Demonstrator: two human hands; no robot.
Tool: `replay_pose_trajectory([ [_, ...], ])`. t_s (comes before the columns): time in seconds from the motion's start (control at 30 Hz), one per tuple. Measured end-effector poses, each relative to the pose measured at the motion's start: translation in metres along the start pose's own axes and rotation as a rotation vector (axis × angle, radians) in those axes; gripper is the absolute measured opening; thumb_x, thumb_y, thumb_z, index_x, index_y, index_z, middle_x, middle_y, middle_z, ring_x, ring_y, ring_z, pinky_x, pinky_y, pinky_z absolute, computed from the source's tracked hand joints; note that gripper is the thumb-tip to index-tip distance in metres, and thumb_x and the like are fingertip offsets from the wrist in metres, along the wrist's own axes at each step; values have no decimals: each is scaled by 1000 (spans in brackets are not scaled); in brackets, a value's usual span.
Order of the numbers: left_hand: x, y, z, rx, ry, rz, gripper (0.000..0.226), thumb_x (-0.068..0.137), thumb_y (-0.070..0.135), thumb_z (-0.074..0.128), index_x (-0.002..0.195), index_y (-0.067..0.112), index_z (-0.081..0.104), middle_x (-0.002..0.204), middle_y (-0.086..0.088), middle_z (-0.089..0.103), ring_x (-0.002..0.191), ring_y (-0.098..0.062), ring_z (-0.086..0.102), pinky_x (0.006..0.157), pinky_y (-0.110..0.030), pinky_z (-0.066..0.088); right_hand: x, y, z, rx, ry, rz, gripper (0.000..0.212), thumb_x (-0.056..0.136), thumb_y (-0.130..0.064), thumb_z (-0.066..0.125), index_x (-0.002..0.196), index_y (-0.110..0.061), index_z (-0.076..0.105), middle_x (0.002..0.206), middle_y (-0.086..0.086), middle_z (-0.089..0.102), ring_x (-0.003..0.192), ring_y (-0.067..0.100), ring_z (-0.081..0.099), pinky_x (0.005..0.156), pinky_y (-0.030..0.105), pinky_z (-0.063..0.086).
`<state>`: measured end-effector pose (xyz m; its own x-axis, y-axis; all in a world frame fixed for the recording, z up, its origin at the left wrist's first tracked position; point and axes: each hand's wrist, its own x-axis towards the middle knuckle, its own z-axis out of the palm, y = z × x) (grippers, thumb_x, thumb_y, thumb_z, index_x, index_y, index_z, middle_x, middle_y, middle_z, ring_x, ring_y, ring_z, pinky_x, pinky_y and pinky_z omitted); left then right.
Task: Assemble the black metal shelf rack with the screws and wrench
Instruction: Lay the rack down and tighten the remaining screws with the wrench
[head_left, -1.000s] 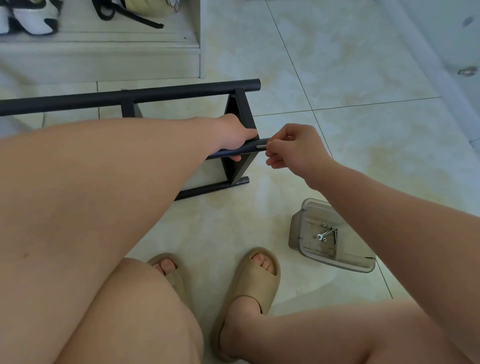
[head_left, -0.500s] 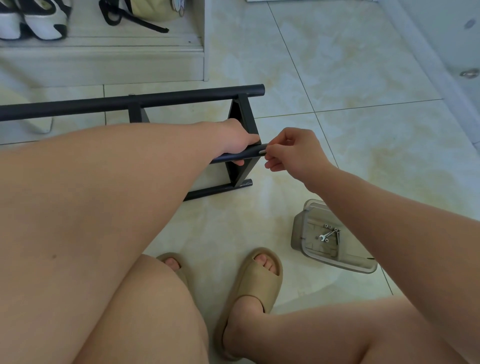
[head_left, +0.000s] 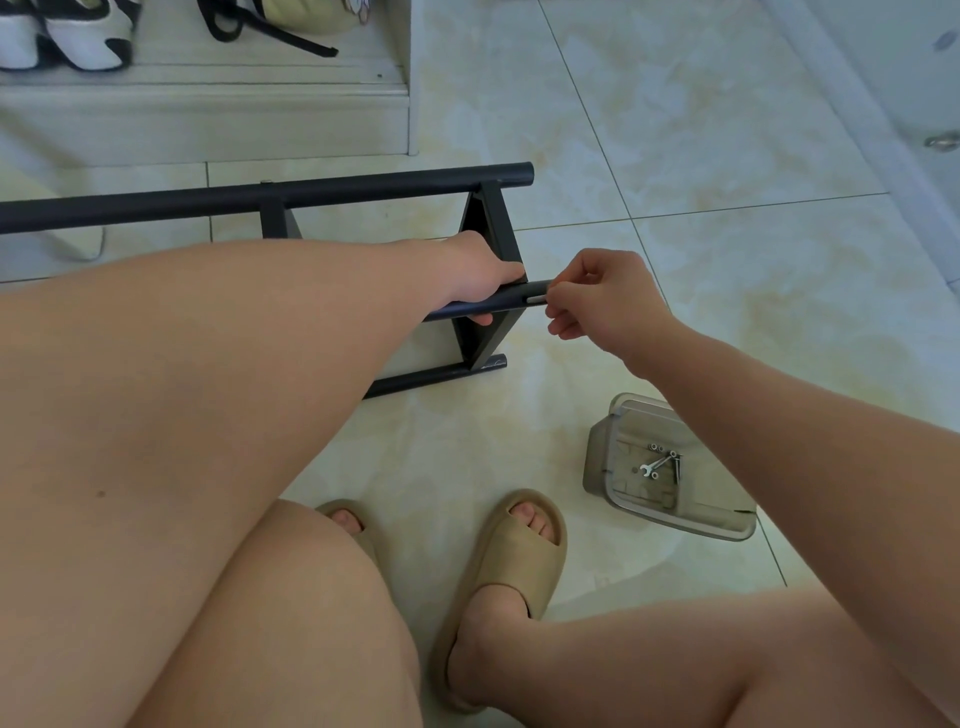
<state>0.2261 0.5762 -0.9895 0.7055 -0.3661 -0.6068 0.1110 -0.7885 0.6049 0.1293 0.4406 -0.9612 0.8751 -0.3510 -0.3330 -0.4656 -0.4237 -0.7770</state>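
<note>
Screw (head_left: 536, 300) is still being pinched by the right hand (head_left: 605, 299) at the black rail (head_left: 457, 310) end on the floor; this rail is being gripped by the left hand (head_left: 478, 270). Wrench (head_left: 655, 464) is being left in the tray (head_left: 675, 525), so hand-threading is likely continuing.

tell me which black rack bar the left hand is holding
The middle bar, between the long far bar and the short bar by the floor. The left hand grips it while the right hand pinches a screw at its end.
</note>
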Motion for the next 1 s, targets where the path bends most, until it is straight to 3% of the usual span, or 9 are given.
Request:
replay_pose_trajectory([
  [0.1,1,-1,1,-21,4,-15,39,97,45,49,104,11,65,69,-7,75,66,-20,68,79,-34,45,-2,4,-1,31,-26,-1,7,87,3,58,84,2,65,71,11,71,60,21,71,70,38,64],
  [0.23,2,0,2,-34,13,-29,45,96,46,49,111,8,66,65,-6,74,74,-23,68,85,-36,47,-5,8,0,69,-58,-24,12,88,4,60,78,-3,64,69,9,70,62,21,72,70,37,64],
  [0.43,5,4,5,-32,36,-20,32,96,44,50,95,14,60,55,-3,68,67,-22,68,78,-33,45,-4,14,-7,78,-19,-33,14,88,3,61,77,-5,63,73,11,71,63,22,72,70,36,63],
  [0.63,10,7,11,-53,23,-8,39,94,46,51,100,11,66,66,-6,73,83,-26,74,91,-39,50,-4,19,-16,102,-19,-26,7,87,4,63,81,0,64,73,14,71,64,23,73,70,37,64],
  [0.9,9,17,24,-12,6,28,43,95,47,51,106,8,68,57,-3,71,43,-12,61,59,-30,40,-8,19,-25,107,-22,-23,12,86,6,65,77,-3,63,79,23,71,63,24,72,72,41,64],
  [1.0,11,21,31,-46,-21,41,44,95,46,53,107,6,67,64,-6,73,60,-18,72,69,-32,49,-8,19,-29,69,-6,-16,13,85,6,62,76,-3,63,70,15,70,60,22,70,72,43,63],
])
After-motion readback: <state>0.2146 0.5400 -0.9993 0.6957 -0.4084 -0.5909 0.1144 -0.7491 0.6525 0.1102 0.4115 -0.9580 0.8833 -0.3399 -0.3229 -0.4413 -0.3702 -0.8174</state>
